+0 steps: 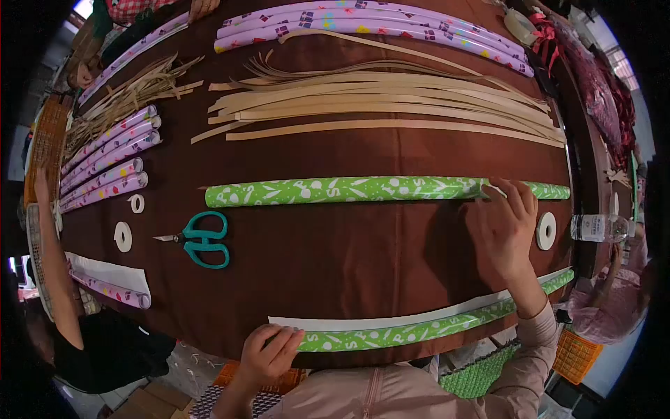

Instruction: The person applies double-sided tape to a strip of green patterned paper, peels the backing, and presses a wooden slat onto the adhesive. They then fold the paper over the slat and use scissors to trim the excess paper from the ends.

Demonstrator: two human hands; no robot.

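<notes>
On the brown table (pixel 335 258) a rolled green paper tube (pixel 349 190) lies across the middle; a half-rolled green sheet (pixel 419 327) runs along the near edge; the right hand (pixel 504 234) rests fingers spread on the tube's right end; the left hand (pixel 269 355) pinches the sheet's left end; teal scissors (pixel 202 241) lie to the left; the step looks like rolling, and tightening evenly seems to be what comes next.

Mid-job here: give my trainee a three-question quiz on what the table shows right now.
1. True or false: the right hand rests on the green roll.
2. Which lies nearest the scissors? A) water bottle B) tape ring C) bamboo strips
3. Fill in: the left hand presses the near ___ sheet at the table edge.

Key: 1 true; 2 B; 3 green.
</notes>
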